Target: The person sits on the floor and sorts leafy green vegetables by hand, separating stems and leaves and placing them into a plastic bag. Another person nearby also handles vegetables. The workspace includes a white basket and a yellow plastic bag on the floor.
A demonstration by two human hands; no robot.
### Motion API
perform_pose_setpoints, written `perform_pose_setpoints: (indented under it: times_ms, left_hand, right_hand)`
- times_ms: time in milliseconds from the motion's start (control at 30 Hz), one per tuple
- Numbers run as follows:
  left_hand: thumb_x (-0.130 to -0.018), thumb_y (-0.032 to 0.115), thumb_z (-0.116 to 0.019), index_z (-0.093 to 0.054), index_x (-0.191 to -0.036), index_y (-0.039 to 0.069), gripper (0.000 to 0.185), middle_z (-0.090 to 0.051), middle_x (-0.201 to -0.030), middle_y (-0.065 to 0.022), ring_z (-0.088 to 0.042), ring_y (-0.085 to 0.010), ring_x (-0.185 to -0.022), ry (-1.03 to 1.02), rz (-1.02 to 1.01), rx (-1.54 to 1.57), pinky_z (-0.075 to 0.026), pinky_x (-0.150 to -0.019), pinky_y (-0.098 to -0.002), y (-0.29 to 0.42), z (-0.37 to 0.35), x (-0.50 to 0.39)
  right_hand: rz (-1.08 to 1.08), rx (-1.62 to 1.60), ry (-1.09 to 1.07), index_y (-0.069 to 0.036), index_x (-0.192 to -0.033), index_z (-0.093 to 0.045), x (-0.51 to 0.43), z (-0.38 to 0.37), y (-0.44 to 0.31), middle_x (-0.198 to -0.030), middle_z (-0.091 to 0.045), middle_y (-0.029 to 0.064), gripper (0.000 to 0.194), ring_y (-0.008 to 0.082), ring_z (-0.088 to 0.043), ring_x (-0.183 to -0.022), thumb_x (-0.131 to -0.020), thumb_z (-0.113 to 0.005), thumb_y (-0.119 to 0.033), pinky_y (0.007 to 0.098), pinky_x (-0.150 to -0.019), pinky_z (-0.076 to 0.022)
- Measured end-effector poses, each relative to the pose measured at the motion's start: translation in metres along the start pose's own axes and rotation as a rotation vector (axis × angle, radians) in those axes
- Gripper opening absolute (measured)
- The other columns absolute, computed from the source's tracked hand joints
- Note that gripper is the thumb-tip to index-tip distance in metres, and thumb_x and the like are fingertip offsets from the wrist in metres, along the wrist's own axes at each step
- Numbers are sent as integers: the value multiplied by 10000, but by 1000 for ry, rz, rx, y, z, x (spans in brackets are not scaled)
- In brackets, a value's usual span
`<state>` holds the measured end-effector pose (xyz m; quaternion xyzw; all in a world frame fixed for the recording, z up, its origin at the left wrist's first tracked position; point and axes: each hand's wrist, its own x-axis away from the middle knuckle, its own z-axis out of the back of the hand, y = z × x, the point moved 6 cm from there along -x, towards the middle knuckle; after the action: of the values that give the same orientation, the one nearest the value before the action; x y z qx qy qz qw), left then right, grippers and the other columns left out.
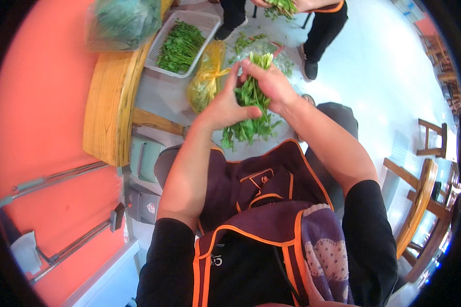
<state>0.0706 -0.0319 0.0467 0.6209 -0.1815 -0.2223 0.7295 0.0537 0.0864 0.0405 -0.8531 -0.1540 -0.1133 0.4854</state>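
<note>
A bunch of leafy green herbs [252, 94] is in front of me above my lap, its pale cut stems at the top and its leaves hanging down. My right hand [276, 86] grips it by the stems, with the thumb near their ends. Spread wide, my left hand [230, 105] curves around the bunch's left side. Its thumb lies across the leaves, and its fingertips are near the right thumb. Beyond my hands, a clear plastic bag [261, 48] lies on the floor with loose leaves around it. A tied yellow plastic bag [205, 86] stands to the left.
A white plastic basket [151, 63] with green herbs sits at the upper left. A wooden bench [109, 111] bears a plastic bag of greens [125, 23]. Opposite, a person's hand [263, 3] holds another bunch [282, 7]. Wooden stools [422, 203] stand at right; lidded bins [146, 159] at left.
</note>
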Motion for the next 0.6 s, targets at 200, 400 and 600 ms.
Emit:
perform_pose_setpoints:
  times_ms: [200,400,600]
  left_hand:
    - [-643,181,-915,-235,-1503,66,1102,-496,-1388,-132,-471,-246,-1308,97,213,35,-395,-1084,-375,-23,-11,-13]
    - [-692,104,-832,-560,-1255,18,632,-659,-1173,-119,-618,-237,-1121,85,391,-197,-477,-978,-375,-61,4,-26]
    - [-741,126,-792,-576,-1315,33,620,-626,-1253,-215,-609,-337,-1155,41,295,-724,-483,-988,-386,-110,102,-84]
  right_hand:
    - [-17,104,-159,-48,-1116,-597,-12,-2,6,-943,-628,7,221,104,-580,-864,-976,-641,-213,290,-796,-494]
    - [125,412,-176,-8,-1166,-592,-37,11,16,-1097,-613,79,388,153,-578,-989,-869,-739,-210,311,-884,-488]
    - [252,925,-120,-67,-1547,-238,-79,42,-9,-1509,-392,222,972,340,-474,-1332,-765,-778,-268,394,-1073,-418]
